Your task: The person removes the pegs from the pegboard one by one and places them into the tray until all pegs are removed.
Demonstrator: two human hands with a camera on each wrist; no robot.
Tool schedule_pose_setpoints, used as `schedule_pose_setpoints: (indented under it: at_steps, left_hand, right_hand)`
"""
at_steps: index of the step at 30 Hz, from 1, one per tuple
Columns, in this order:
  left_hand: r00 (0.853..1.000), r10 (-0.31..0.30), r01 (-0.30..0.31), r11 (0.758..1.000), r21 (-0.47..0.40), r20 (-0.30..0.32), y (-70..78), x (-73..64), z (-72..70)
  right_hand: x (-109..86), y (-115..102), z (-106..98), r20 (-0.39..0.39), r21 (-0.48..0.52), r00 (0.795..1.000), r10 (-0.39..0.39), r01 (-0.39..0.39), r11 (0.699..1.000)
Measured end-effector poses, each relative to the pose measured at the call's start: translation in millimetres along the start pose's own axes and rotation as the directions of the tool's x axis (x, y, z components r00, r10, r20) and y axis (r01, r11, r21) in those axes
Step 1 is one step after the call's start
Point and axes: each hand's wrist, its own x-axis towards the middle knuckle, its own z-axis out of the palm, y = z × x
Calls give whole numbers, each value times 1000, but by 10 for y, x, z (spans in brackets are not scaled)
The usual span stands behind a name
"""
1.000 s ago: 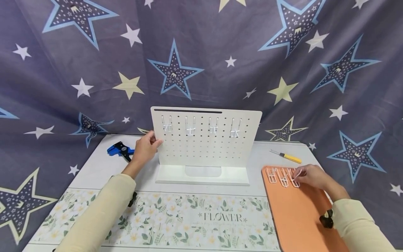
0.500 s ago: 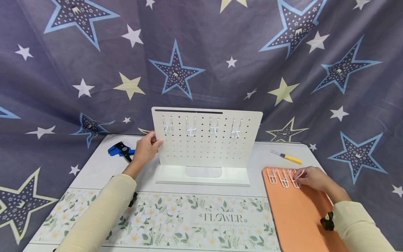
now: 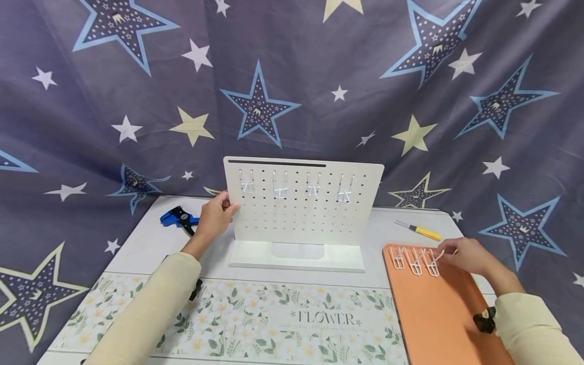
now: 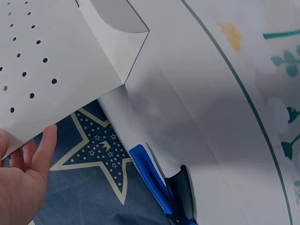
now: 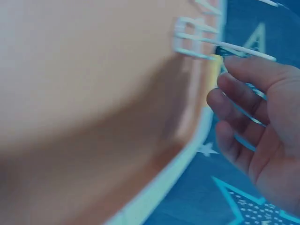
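Observation:
My left hand (image 3: 214, 218) grips the left edge of a white pegboard (image 3: 296, 218), thumb in front and fingers behind. The board stands upright on its flat base, with several white wire hooks (image 3: 280, 191) hanging in its upper holes. In the left wrist view, the fingers (image 4: 44, 145) curl at the board's edge. My right hand (image 3: 467, 256) hovers at the top right of an orange tray (image 3: 438, 309). White wire hooks (image 3: 414, 262) lie along the tray's far edge. The right wrist view has the fingers loosely bent, right beside the nearest wire hook (image 5: 190, 37) and not around it.
A blue and black hand tool (image 3: 180, 218) lies left of the pegboard. Behind the tray is a yellow-handled tool (image 3: 426, 232) with a thin metal shaft. A flower-print mat (image 3: 246, 319) covers the table's front. A star-patterned curtain (image 3: 310, 71) hangs at the back.
My right hand has drawn slightly right, off the rightmost hook, whose shape now shows more fully on the tray. The left hand keeps its hold on the pegboard. The head view has shifted slightly.

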Motion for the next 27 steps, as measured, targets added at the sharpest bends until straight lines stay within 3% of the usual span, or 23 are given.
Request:
schedule_pose_setpoints:
  at_steps: [5, 10, 15, 23, 27]
  left_hand:
    - [1000, 5, -5, 1000, 0, -4, 16, -5, -5]
    - [1000, -1, 1, 1000, 3, -1, 26, -11, -6]
    - [1000, -12, 12, 1000, 8, 3, 26, -14, 7]
    - [1000, -13, 13, 1000, -5, 8, 35, -19, 8]
    - [1000, -13, 13, 1000, -1, 7, 39, -20, 2]
  right_hand:
    - [22, -220, -260, -175, -58, 984, -41, 31, 998]
    - [113, -628, -400, -319, -105, 942, -109, 79, 991]
    - [222, -1046, -420, -442, -125, 873, -207, 168, 978]
    - [492, -1549, -335, -583, -176, 730, -358, 317, 932]
    - [613, -1755, -283, -623, -180, 674, -397, 370, 912]
